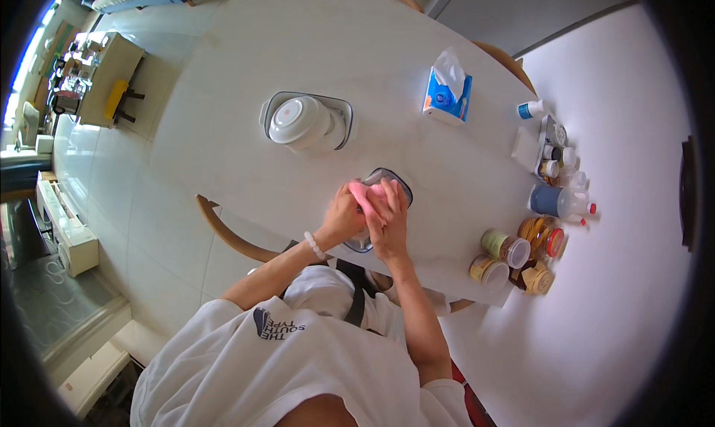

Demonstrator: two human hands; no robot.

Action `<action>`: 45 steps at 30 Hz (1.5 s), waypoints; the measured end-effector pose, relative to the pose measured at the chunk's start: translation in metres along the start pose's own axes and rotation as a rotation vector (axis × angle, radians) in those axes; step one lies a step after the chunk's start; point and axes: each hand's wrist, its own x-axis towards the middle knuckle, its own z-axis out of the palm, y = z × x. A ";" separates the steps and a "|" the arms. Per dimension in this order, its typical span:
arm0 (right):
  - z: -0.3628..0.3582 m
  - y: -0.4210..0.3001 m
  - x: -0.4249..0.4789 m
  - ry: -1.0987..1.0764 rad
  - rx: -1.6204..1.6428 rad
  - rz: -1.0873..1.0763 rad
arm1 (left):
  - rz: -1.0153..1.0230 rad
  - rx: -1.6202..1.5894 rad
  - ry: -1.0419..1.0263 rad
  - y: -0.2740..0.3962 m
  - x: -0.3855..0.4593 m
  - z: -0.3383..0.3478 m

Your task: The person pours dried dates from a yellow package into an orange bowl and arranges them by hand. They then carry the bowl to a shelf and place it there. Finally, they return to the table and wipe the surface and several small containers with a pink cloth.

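Both my hands are together over a clear container with a dark rim (405,188) near the table's front edge. A pink cloth (366,195) is bunched between them. My left hand (343,214), with a beaded bracelet on the wrist, grips the cloth from the left. My right hand (389,220) closes on it from the right, fingers bent over it. The hands hide much of the container, and whether they touch it I cannot tell. Beyond them, a clear rectangular container (349,114) holds white bowls (299,119), one of them upside down.
A blue tissue pack (447,100) lies at the back right. Along the right edge stand a large plastic bottle (558,202), several jars (505,248) and a tray of small bottles (544,131). Wooden chair backs (234,240) border the white table (234,119).
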 end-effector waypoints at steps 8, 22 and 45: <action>0.020 0.035 0.021 0.063 0.118 0.178 | -0.151 -0.039 -0.086 0.003 -0.002 -0.003; -0.023 0.003 -0.018 -0.108 -0.011 0.576 | -0.192 0.021 -0.060 0.009 -0.003 -0.001; -0.001 0.031 -0.015 -0.042 -0.571 -0.405 | -0.284 -0.503 -0.489 -0.010 0.013 -0.042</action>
